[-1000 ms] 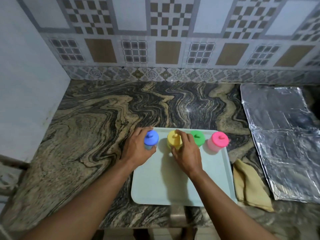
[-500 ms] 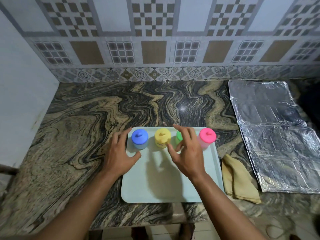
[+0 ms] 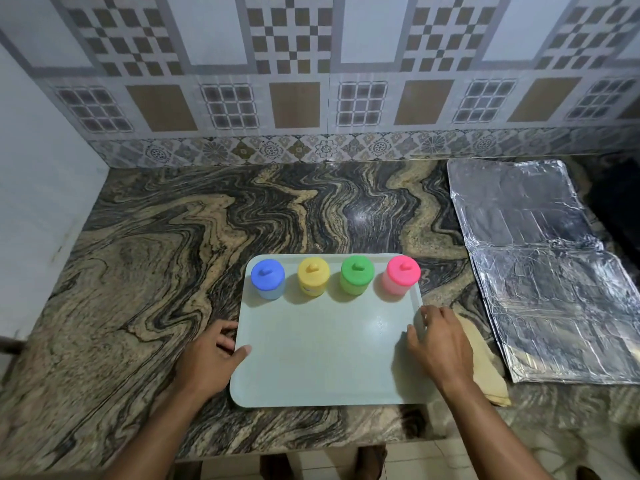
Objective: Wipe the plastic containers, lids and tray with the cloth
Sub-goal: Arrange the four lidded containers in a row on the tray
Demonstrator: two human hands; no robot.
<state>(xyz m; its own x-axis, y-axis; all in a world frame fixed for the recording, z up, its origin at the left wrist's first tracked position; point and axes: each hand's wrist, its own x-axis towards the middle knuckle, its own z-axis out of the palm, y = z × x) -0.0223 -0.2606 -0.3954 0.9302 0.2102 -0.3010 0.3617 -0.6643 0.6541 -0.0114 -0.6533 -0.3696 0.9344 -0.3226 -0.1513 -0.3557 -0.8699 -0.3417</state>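
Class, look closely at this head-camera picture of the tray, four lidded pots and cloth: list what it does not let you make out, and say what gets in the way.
1. Cloth: head view, partly hidden by the right hand.
2. Left hand fingers: curled under the tray edge, so the grip is unclear.
3. Pot contents: closed off by the blue lid and its neighbours.
4. Yellow pot label: too small.

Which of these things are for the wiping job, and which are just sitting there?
For the job:
- tray
- blue-lidded container
- yellow-lidded container
- green-lidded container
- pink-lidded container
- cloth, lying right of the tray

Just lying about:
- foil sheets on the counter
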